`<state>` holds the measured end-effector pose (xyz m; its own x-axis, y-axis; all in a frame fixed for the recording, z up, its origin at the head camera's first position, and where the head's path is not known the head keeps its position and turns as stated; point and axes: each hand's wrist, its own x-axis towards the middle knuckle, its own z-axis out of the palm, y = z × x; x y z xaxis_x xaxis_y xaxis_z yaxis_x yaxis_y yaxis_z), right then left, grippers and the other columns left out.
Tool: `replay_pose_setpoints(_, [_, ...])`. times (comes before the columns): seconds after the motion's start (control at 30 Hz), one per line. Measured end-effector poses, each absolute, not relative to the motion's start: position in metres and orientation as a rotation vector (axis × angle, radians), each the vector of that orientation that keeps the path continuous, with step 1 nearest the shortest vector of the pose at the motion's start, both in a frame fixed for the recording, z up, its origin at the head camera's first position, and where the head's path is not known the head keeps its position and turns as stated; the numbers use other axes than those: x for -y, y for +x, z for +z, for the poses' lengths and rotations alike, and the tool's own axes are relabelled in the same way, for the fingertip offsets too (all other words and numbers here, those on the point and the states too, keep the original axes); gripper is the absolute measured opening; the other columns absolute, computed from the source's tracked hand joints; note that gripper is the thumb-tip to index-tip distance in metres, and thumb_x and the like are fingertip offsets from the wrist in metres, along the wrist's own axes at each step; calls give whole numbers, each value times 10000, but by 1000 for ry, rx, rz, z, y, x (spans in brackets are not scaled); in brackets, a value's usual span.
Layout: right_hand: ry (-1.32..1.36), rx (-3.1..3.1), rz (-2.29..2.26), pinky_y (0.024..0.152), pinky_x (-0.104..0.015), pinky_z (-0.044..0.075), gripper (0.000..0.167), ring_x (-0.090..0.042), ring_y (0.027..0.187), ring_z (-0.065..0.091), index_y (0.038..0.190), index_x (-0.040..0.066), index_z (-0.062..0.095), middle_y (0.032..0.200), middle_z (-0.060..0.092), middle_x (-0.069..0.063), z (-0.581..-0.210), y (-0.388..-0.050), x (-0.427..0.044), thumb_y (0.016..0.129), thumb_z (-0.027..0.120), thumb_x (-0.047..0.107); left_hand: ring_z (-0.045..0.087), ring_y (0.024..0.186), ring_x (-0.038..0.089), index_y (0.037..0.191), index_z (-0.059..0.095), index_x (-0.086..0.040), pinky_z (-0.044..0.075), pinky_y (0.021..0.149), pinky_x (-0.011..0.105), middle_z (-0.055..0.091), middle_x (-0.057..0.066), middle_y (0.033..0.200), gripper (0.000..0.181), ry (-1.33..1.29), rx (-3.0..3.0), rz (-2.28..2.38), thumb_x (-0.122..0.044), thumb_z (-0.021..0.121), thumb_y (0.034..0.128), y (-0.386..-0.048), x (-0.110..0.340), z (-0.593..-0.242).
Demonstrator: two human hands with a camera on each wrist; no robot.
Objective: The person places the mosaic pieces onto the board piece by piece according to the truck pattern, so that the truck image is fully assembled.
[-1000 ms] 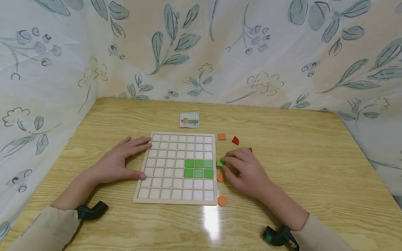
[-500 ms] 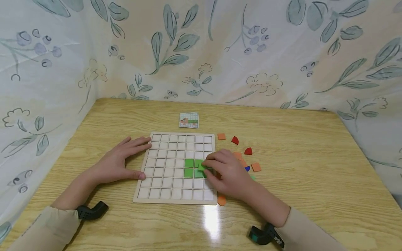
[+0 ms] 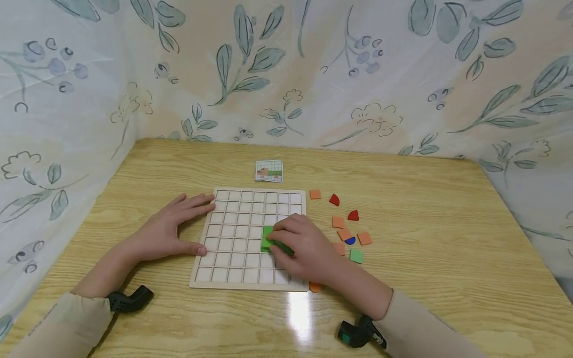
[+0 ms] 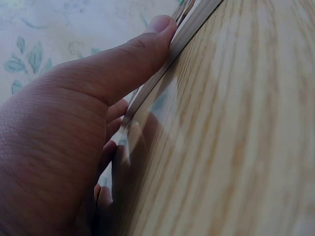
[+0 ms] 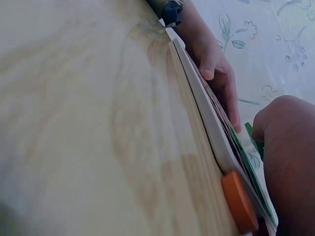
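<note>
A wooden grid board (image 3: 229,231) lies on the table, with green squares set in cells on its right half, mostly covered by my right hand. My right hand (image 3: 297,246) is above them and pinches a green square tile (image 5: 254,140) between thumb and fingers, held at a tilt in the right wrist view. My left hand (image 3: 165,231) rests at the board's left edge, thumb and fingers spread and touching the rim. In the left wrist view the thumb (image 4: 142,51) lies against that edge.
Right of the board lie several orange squares (image 3: 337,222), two red quarter-round pieces (image 3: 353,216), a blue piece (image 3: 350,240) and a light green square (image 3: 356,256). An orange round piece (image 3: 315,287) touches the lower right corner. A small picture card (image 3: 269,171) lies behind the board.
My right hand has picked up a green square from beside the board and carried it left over the green cells. My left hand has stayed in place.
</note>
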<state>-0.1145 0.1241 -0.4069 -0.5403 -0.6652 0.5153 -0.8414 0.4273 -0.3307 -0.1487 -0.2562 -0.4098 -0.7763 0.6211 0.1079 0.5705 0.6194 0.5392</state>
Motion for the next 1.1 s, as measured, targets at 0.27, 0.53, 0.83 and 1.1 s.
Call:
replay_pose_setpoints(0.27, [1315, 2410, 800, 929, -376, 557, 136, -202, 1037, 667, 1095, 107, 839, 1083, 749, -1, -404, -116, -110, 981, 796, 170, 324, 1619, 345, 1661, 498, -152, 54, 1368, 471, 365, 51, 1763, 1002, 993, -2738, 864, -551, 922, 847, -149, 256, -407])
replay_pose_setpoints(0.53, [1353, 2462, 784, 983, -388, 543, 166, -205, 1068, 651, 1138, 108, 835, 1114, 738, -1, -403, -116, -102, 996, 797, 185, 330, 1617, 344, 1662, 500, -166, 65, 1366, 484, 367, 54, 1762, 993, 976, -2731, 877, -548, 922, 848, -148, 256, -407])
replay_pose_setpoints(0.83, [1364, 2497, 765, 1019, -405, 528, 175, -216, 1089, 645, 1156, 112, 831, 1134, 736, -10, -403, -116, -98, 1011, 781, 197, 341, 1611, 348, 1657, 506, -154, 71, 1366, 486, 375, 60, 1758, 990, 982, -2731, 874, -544, 924, 849, -148, 256, -405])
replay_pose_setpoints(1.1, [1349, 2517, 769, 1045, -400, 523, 188, -206, 1111, 637, 1173, 120, 828, 1146, 730, 0, -403, -117, -99, 1018, 774, 212, 341, 1612, 344, 1656, 508, -154, 69, 1365, 488, 375, 61, 1757, 990, 980, -2730, 879, -545, 924, 847, -149, 256, -405])
